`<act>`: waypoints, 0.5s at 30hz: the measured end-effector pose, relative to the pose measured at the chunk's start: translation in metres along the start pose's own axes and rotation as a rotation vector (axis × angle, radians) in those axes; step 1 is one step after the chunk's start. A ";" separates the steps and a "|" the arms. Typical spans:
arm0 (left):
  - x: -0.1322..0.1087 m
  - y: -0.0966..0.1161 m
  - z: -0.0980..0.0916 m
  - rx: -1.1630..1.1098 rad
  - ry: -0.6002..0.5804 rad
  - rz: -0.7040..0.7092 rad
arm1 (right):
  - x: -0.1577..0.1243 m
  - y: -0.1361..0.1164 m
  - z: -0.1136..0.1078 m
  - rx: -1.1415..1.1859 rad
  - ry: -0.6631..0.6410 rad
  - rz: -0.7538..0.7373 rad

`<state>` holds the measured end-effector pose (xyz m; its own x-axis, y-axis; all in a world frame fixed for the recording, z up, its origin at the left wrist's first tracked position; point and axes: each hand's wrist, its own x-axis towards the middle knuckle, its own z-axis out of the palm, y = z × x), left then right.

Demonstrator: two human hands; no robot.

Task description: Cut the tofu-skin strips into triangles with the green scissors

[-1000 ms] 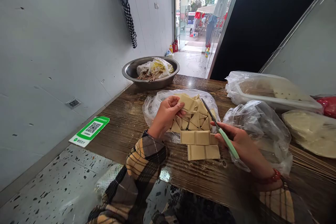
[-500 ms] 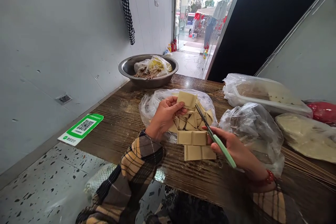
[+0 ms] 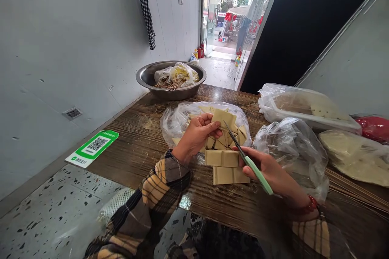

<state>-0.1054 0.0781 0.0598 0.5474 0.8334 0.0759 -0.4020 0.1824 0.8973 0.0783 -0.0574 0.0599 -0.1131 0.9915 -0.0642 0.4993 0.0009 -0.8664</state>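
Observation:
Pinched in my left hand point(image 3: 199, 134) is a flat beige tofu sheet point(image 3: 224, 119), raised over a plastic bag point(image 3: 174, 123) spread on the table. My right hand point(image 3: 264, 170) grips scissors with pale green handles point(image 3: 258, 175). Their dark blades point up and left and meet the sheet's right part; whether they are parted there I cannot tell. Cut triangular tofu pieces point(image 3: 221, 141) lie heaped on the bag below. In front of the heap, close to my right fingers, are two stacks of folded tofu sheets, the farther stack point(image 3: 221, 158) and the nearer stack point(image 3: 231, 175).
A metal basin point(image 3: 172, 94) with skewers and bagged food stands at the back left. On the right are a crumpled clear bag point(image 3: 288, 145), a bagged white tray point(image 3: 316, 115) and bagged beige sheets point(image 3: 358, 153). A green QR card point(image 3: 94, 148) lies at the left edge.
My left hand has brought the tofu sheet to the right, so its edge now meets the scissor blades. My right hand with the scissors has hardly moved.

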 end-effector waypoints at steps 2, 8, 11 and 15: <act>0.000 -0.002 0.001 0.020 -0.008 -0.001 | -0.001 0.000 0.000 0.020 -0.006 0.006; 0.000 -0.001 0.001 0.054 0.000 -0.006 | -0.003 0.003 -0.003 0.084 -0.065 0.007; -0.001 -0.001 0.001 0.065 -0.007 -0.008 | -0.002 0.004 -0.003 0.070 -0.062 -0.003; 0.000 -0.002 0.000 0.066 -0.028 -0.014 | -0.002 0.005 -0.001 0.033 -0.020 -0.023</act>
<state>-0.1050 0.0776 0.0580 0.5734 0.8159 0.0748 -0.3455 0.1580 0.9250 0.0818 -0.0591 0.0561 -0.1414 0.9885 -0.0533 0.4678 0.0192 -0.8836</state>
